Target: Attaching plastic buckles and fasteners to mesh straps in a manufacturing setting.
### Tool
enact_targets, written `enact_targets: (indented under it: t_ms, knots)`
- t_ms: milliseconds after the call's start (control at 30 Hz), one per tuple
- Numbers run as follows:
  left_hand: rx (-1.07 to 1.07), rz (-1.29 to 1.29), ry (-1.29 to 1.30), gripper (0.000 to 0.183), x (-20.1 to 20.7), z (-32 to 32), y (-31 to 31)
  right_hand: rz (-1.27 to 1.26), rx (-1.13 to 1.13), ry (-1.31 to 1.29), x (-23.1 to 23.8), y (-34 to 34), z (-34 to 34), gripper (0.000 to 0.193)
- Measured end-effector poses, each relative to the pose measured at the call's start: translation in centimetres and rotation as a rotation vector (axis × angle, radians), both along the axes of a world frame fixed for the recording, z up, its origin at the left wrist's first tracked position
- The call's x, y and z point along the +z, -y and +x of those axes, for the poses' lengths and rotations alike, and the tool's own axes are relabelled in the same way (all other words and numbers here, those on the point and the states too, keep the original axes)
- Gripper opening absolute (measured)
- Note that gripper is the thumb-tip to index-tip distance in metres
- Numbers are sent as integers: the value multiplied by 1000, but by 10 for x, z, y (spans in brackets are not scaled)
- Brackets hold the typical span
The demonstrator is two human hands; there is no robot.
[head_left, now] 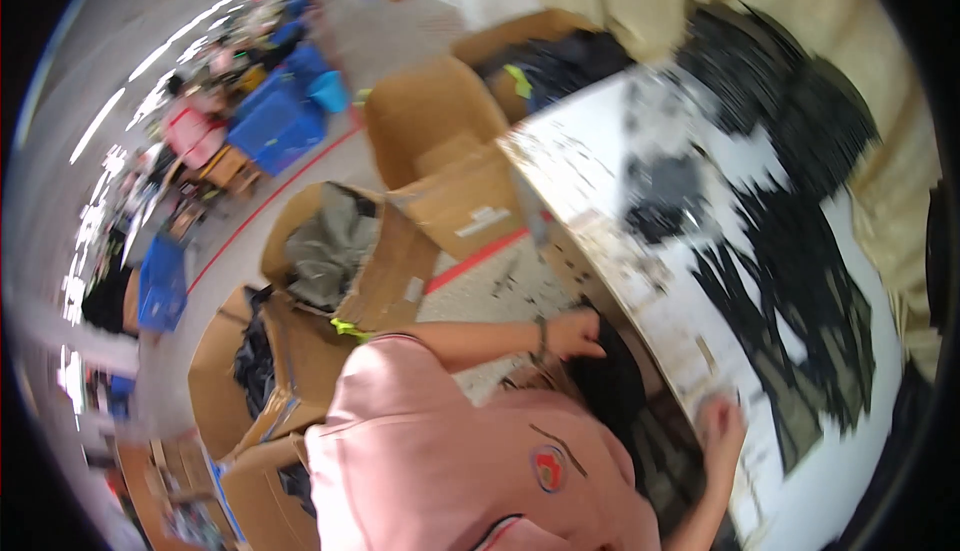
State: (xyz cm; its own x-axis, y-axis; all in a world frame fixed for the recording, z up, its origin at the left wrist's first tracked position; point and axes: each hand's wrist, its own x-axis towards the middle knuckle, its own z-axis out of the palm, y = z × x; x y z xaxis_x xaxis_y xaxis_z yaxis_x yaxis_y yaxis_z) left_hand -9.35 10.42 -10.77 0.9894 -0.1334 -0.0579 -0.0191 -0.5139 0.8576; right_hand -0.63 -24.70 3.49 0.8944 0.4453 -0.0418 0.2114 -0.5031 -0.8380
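My left hand, with a dark band at its wrist, is closed at the table's left edge. Black cloth shows around its fingers and hangs down beside the table. Over the near left edge of the white table is my right hand, bent at the fingers but smeared by motion. Whether it holds anything small cannot be made out. To its right lie long dark strips of fabric, fanned out in overlapping layers.
Dark bundled pieces sit at the table's far end, near a clear plastic bag with dark contents. Open cardboard boxes stand to the left, one holding grey cloth. Blue bins are farther off. A beige curtain hangs behind.
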Motion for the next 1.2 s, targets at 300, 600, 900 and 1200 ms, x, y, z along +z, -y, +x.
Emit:
enact_targets:
  t_ms: [300, 600, 900, 1200]
  knots:
    - [25, -315, -162, 22, 80, 43, 25, -428, -259, 700, -58, 20, 90, 14]
    - [42, 151, 559, 33, 96, 111, 84, -477, -9, 719, -44, 23, 88, 20]
    - [-218, 605, 709, 17, 44, 180, 85, -363, 21, 605, -45, 59, 18, 15]
    - [-508, -39, -115, 19, 91, 154, 68, -516, 7, 405, -28, 66, 19, 12]
